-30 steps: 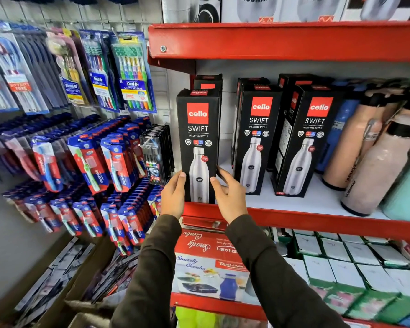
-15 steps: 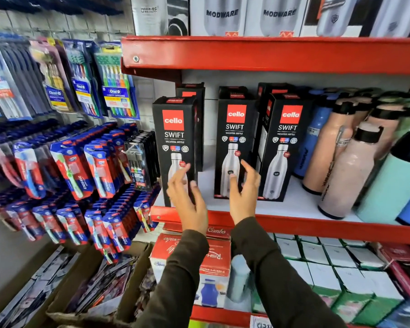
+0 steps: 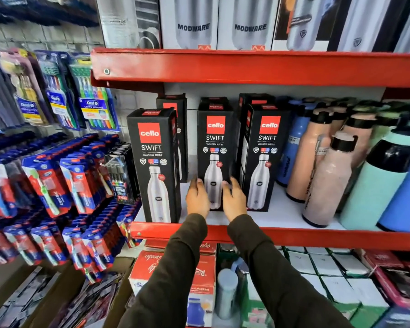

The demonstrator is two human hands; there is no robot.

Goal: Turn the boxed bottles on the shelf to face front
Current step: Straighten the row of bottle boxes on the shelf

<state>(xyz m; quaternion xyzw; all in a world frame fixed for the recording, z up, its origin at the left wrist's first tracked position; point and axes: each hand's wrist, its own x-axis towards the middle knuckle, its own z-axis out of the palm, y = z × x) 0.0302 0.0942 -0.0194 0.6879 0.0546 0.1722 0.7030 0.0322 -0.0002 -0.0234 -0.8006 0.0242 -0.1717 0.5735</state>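
Observation:
Three black cello SWIFT boxed bottles stand in the front row of the white shelf (image 3: pixel 282 216), printed fronts facing me: the left box (image 3: pixel 154 159) at the shelf's front edge, the middle box (image 3: pixel 214 140) and the right box (image 3: pixel 265 147) further back. More black boxes (image 3: pixel 173 102) stand behind them. My left hand (image 3: pixel 197 198) presses the lower left side of the middle box. My right hand (image 3: pixel 234 201) presses its lower right side. The box is clasped between both hands and stands upright on the shelf.
Loose pink, blue and teal bottles (image 3: pixel 327 181) crowd the shelf's right part. A red upper shelf (image 3: pixel 246 67) hangs close above the boxes. Toothbrush packs (image 3: pixel 64 181) hang on the wall at left. Boxed goods (image 3: pixel 175 275) fill the shelf below.
Both hands left the left box at the shelf's front edge and moved right to the middle box, closing on its lower sides. The view shifted slightly.

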